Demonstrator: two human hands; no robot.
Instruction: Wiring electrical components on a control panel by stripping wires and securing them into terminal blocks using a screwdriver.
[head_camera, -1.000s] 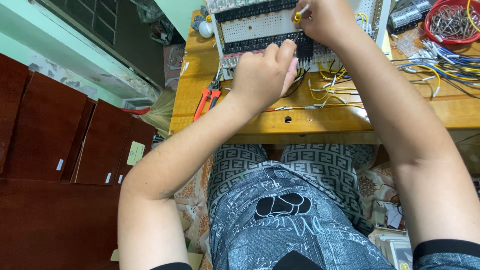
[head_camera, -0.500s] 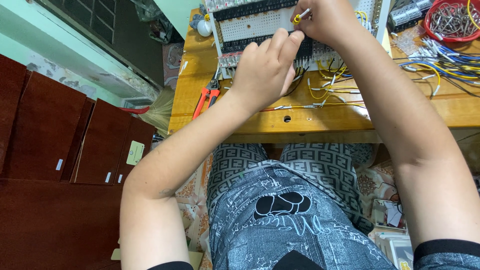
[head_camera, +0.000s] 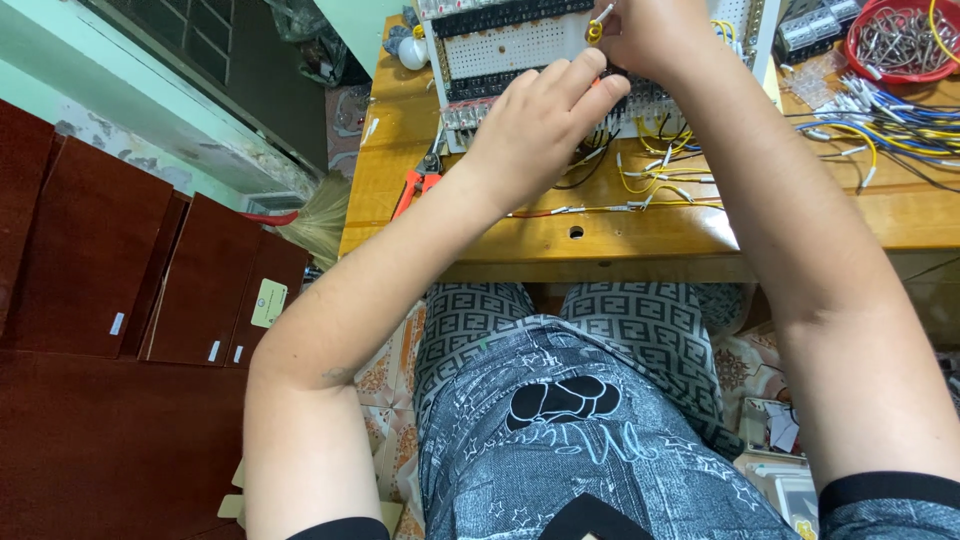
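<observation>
A white perforated wiring panel (head_camera: 510, 45) with black terminal rows stands on the wooden table (head_camera: 620, 235). My left hand (head_camera: 540, 120) lies on the lower terminal row with its fingers close together; what is under the fingertips is hidden. My right hand (head_camera: 650, 35) is higher on the panel, closed on a small yellow-handled tool (head_camera: 595, 28) whose tip points at the board. Loose yellow, black and red wires (head_camera: 660, 165) hang from the panel onto the table below both hands.
Red-handled cutters (head_camera: 415, 185) lie left of the panel. At the right lies a bundle of coloured wires (head_camera: 890, 120), with a red bowl (head_camera: 900, 40) of metal parts behind it. Brown cabinets (head_camera: 120, 260) and a broom (head_camera: 320, 220) stand at the left. My lap is under the table edge.
My left hand has slid a little up and right along the terminal row, its fingers stretching toward my right hand. The right hand with the yellow tool stays at the panel.
</observation>
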